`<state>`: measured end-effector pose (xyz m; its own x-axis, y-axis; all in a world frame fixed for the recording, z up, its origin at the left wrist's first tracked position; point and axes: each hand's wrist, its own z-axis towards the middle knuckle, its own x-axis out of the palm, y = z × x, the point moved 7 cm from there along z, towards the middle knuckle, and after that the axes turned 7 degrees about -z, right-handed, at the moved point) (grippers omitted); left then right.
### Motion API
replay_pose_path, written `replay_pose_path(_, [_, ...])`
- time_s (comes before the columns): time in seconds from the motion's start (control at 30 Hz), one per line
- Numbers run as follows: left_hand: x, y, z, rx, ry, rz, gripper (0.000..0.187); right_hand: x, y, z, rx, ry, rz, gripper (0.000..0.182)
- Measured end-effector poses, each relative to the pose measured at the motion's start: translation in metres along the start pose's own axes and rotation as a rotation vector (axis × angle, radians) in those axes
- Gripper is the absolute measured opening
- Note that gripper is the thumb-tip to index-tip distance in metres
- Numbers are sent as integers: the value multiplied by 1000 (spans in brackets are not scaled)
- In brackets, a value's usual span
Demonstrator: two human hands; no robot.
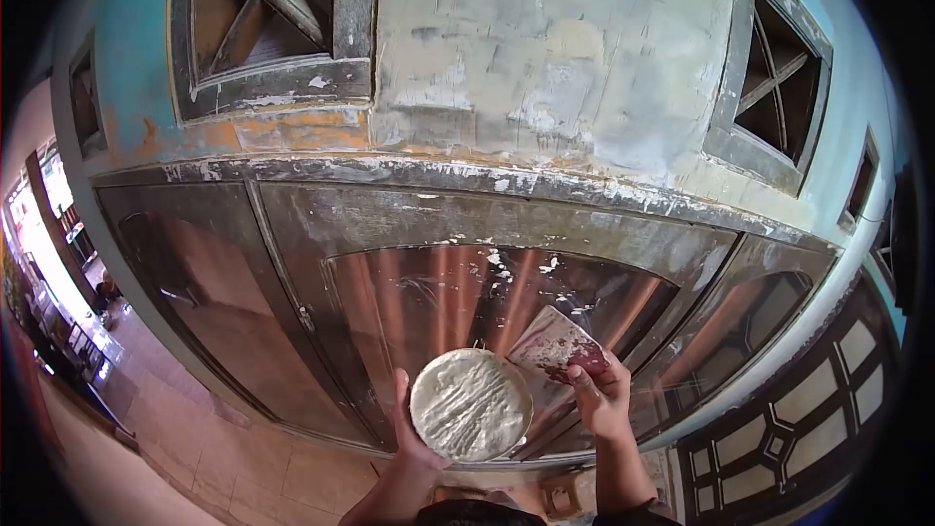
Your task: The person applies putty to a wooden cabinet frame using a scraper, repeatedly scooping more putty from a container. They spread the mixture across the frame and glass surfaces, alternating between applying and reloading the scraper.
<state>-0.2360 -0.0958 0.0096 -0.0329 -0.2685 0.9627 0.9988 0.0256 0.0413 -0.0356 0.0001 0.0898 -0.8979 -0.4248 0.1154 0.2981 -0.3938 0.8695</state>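
Note:
In the head view, my left hand [419, 440] supports a round tub [530, 411] from its left side and underneath. Thick off-white putty [467, 401] fills it, its surface ridged with streaks. My right hand [606, 399] grips a flat, reddish putty scraper [557, 343] with the thumb on its near face. White residue coats much of the blade, which tilts up to the left. The scraper's lower left corner comes close to the tub's upper right rim.
Ahead stands a wall [545, 49] with patchy filler above a wooden door frame [487, 190] spotted white. Glazed panels [438, 292] show reddish curtains behind. Cross-barred vents [268, 10] flank the wall patch. A dark panelled door [799, 409] is at right; tiled floor [185, 404] at left.

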Motion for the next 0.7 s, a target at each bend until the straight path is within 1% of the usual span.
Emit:
replay_pose_path(0.1, [-5,-1,1,24,-22,10,84,6,5,-2,-2,22,-16,19])
replay_pose_path(0.17, [-4,-1,3,27,-28,8,84,6,2,-6,4,-2,-125,17])
replay_pose_path(0.2, [-3,-1,4,28,-34,4,85,4,0,-9,6,-5,-124,17])
replay_pose_path(0.23, [-2,-2,6,26,-36,4,85,5,-1,-12,-29,70,-338,20])
replay_pose_path(0.27, [3,0,8,-1,3,-34,84,7,-4,-15,-63,145,-552,23])
replay_pose_path(0.3, [7,1,9,-27,41,-72,84,1,-11,-15,-60,143,-552,23])
replay_pose_path(0.37, [7,0,11,-20,29,-82,85,4,-19,-16,-252,283,-816,23])
replay_pose_path(0.4, [8,-3,12,0,19,-75,84,3,-17,-13,-188,278,-795,28])
replay_pose_path(0.43, [8,-5,12,19,9,-67,84,1,-19,-14,-186,277,-795,28])
replay_pose_path(0.5, [9,-5,13,12,15,-68,85,-24,-34,-11,15,146,-885,28])
replay_pose_path(0.57, [11,-5,15,3,33,-71,85,-36,-35,-13,14,139,-910,27])
replay_pose_path(0.63, [7,-6,17,0,37,-62,86,-33,-4,-14,-113,60,-877,25])
replay_pose_path(0.67, [7,-5,19,-6,32,-54,87,-26,7,-17,-133,107,-854,28])
replay_pose_path(0.7, [8,-5,20,-10,26,-45,87,-20,18,-19,-127,109,-850,28])
